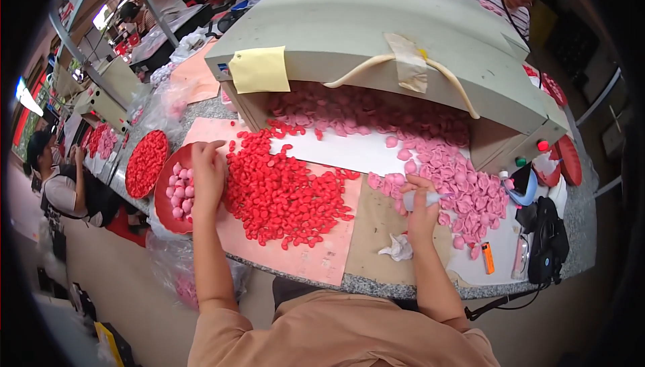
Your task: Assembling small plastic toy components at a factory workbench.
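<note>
My left hand (209,169) is over the right rim of a red basket (163,189), beside a heap of small glossy red pieces (289,199). Its fingers look apart; the underside of the palm is hidden. Round pale pink balls (180,192) lie in the basket. In my right hand (422,216) is a small translucent squeeze bottle (418,198), its narrow tip pointing right. The fingers wrap round it, next to a spread of pink cup-shaped petal pieces (474,196). Just below and left of that hand lies a crumpled white tissue (396,248).
A grey box-shaped machine (376,24) straddles the table, with more pink pieces under its hood. To the left stands another red basket (146,164) of red pieces. An orange lighter (487,258) and a black pouch (549,243) lie at right. Other people work beyond.
</note>
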Demonstrator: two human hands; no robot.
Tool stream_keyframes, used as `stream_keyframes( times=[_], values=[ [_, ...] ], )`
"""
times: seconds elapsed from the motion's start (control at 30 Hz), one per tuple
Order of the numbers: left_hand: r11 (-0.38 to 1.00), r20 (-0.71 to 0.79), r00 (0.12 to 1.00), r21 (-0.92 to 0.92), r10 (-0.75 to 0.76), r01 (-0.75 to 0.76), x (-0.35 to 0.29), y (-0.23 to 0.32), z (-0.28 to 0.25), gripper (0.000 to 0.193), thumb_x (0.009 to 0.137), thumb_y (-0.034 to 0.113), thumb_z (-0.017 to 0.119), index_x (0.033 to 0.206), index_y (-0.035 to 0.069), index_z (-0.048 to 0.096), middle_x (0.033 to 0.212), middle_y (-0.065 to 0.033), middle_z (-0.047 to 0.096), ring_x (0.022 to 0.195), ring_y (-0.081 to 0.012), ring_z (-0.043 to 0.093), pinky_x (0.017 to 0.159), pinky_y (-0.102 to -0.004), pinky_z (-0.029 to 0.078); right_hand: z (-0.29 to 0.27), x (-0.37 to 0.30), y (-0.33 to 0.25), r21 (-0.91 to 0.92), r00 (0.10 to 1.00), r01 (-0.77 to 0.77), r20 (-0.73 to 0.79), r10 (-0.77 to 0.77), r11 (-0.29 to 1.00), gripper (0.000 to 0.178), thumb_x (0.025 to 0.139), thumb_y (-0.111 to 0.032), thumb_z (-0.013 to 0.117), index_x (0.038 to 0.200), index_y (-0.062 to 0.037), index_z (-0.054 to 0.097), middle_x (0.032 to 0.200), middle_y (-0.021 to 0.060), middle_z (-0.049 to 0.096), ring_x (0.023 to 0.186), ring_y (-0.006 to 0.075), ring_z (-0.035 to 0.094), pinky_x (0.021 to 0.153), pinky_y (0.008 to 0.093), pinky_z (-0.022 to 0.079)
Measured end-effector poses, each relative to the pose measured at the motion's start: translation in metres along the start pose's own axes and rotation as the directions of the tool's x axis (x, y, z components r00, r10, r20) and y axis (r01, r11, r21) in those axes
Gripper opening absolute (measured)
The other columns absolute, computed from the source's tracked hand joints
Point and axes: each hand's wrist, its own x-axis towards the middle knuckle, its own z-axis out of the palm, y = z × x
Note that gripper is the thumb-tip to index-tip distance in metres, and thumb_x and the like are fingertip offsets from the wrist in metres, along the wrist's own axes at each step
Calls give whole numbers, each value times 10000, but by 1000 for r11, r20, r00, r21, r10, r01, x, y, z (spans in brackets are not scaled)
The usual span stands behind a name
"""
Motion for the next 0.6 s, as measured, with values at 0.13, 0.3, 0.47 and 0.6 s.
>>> stream_keyframes(
  times=[0.13, 0.3, 0.47, 0.6],
  values=[
    [905, 334, 936, -424, 113, 42, 33, 76, 61, 272, 799, 16, 589, 1069, 36, 592, 804, -107, 564, 733, -222, 573, 692, -315, 461, -8, 2, -1, 3, 999, 0, -32, 0, 1000, 254, 954, -237, 424, 1094, -43, 508, 817, 3, 565, 571, 43, 465, 438, 187, 362],
    [941, 422, 883, -333, 204, -58, 42, 107, 139, 330, 777, 229, 688, 1044, 50, 614, 771, -127, 620, 729, -235, 603, 644, -328, 472, -3, 4, -7, -44, 998, 29, -58, -31, 999, 231, 945, -219, 438, 1094, -59, 515, 831, -14, 566, 597, 28, 474, 449, 171, 367],
    [979, 374, 904, -69, 206, -194, 31, 115, 180, 326, 741, 258, 675, 986, 65, 578, 849, -166, 634, 857, -342, 606, 691, -419, 476, -1, 10, 2, -157, 984, 171, -20, -176, 973, 234, 938, -210, 442, 1089, -46, 512, 826, -10, 566, 596, 31, 473, 436, 163, 376],
    [966, 375, 907, -236, 192, -106, 21, 144, 190, 261, 764, 140, 627, 1000, 60, 550, 888, -209, 599, 769, -356, 600, 671, -410, 478, -10, -1, -12, -40, 999, 50, -14, -50, 998, 252, 941, -235, 444, 1086, -39, 509, 819, -4, 559, 567, 35, 460, 470, 160, 392]
  ],
)
